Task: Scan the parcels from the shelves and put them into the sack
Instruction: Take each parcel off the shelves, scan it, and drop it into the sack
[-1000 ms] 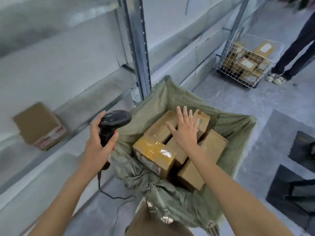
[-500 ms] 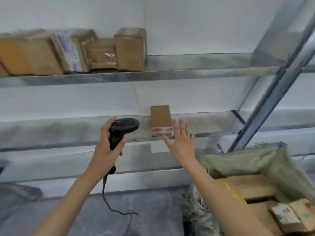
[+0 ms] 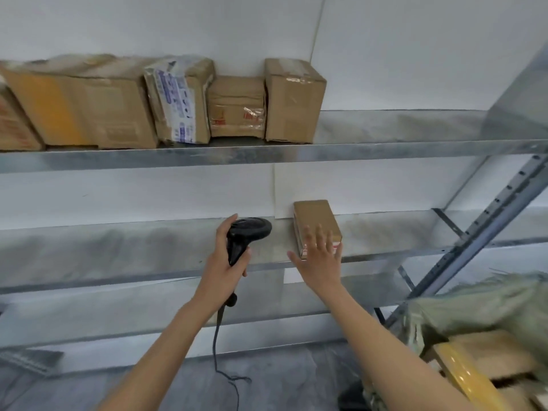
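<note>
Sitting nearest at the lower right, the green sack already holds several parcels, among them a yellow-taped box, so part of the job looks done. Just beyond, the left hand has its grip clamped on the black scanner, while the right hand reaches with fingers spread apart, empty, in front of a lone small parcel on the middle shelf. Farther up, the top shelf carries a row of boxes, apparently not yet scanned, so plenty seems left.
</note>
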Demonstrator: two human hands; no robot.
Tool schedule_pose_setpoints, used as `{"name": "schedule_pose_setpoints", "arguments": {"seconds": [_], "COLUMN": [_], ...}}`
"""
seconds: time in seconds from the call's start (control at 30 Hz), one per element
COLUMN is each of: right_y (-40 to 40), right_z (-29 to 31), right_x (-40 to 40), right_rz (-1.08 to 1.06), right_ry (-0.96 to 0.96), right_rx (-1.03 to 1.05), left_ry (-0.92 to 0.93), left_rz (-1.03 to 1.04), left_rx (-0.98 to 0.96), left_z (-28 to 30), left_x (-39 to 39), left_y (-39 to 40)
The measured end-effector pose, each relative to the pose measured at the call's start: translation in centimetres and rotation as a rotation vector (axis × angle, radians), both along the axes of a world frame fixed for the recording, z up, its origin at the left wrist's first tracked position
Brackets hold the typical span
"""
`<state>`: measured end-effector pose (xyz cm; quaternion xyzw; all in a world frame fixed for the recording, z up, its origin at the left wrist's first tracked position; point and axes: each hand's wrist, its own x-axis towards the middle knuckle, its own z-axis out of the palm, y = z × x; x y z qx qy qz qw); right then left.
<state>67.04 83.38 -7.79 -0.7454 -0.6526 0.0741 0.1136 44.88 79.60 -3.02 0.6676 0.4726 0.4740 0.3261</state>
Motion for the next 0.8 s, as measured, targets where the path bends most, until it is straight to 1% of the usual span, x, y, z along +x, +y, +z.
{"name": "schedule_pose_setpoints", "arguments": {"seconds": [0.23, 0.4, 0.57, 0.8], "right_y": [2.5, 6.6, 11.5, 16.0], "right_z": [-0.2, -1.0, -1.9, -4.4], "right_x": [1.5, 2.8, 3.8, 5.7], "right_rz": [-0.099, -0.132, -0.146, -0.108], "right_ry": [-0.038, -0.032, 0.024, 0.027], "right_rx": [-0.043, -0.111, -0.173, -0.314], "left_ry": [-0.065, -0.082, -0.111, -0.174], "left_rz": [-0.063, -0.056, -0.011, 0.106], "left_rx": [-0.015, -0.048, -0.087, -0.167], "left_z": [-1.6, -2.9, -4.3, -6.8], "left_x": [1.6, 3.1, 5.2, 8.7], "left_y": [4.8, 7.5, 10.2, 12.5]}}
